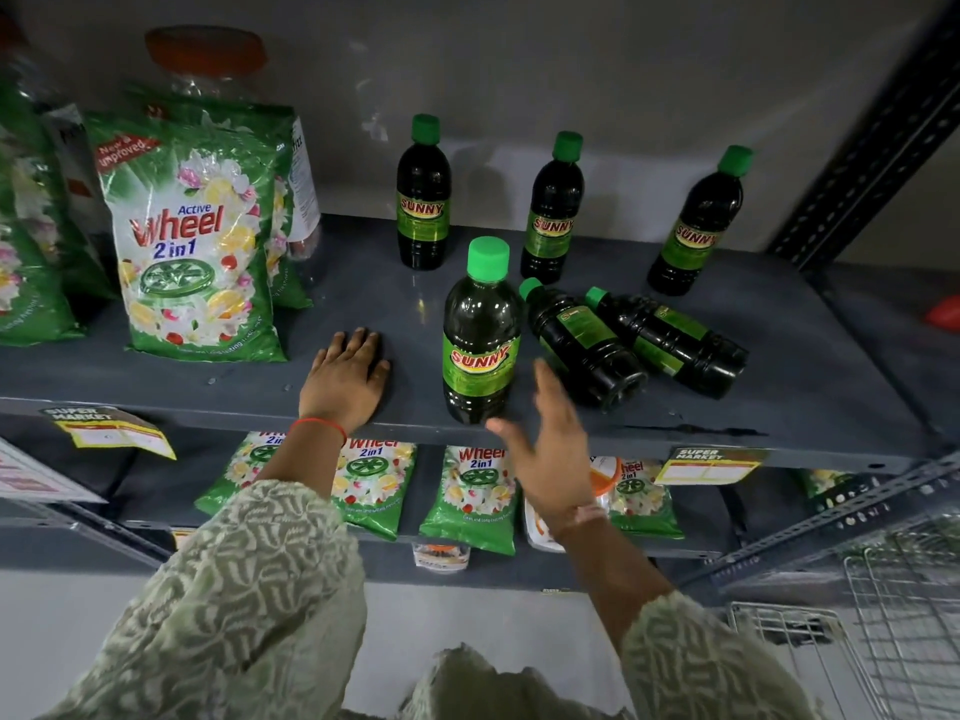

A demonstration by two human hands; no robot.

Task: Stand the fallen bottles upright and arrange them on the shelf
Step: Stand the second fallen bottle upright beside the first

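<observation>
On the grey shelf, near its front edge, one dark green-capped bottle stands upright with its "SUNNY" label facing out. Just to its right two fallen bottles lie on their sides, close together, caps pointing toward the back left: the nearer fallen bottle and the farther fallen bottle. Behind them three more bottles stand upright and spaced apart along the back: the back left bottle, the back middle bottle and the back right bottle.

The right hand hangs in the air in front of the shelf edge, just beside the front bottle but apart from it, fingers spread wide and holding nothing; it is slightly blurred. The left hand rests flat, palm down, on the shelf left of that bottle, fingers loosely together, empty.

Further left stands a green "Wheel" detergent bag. More such bags lie on the lower shelf.
</observation>
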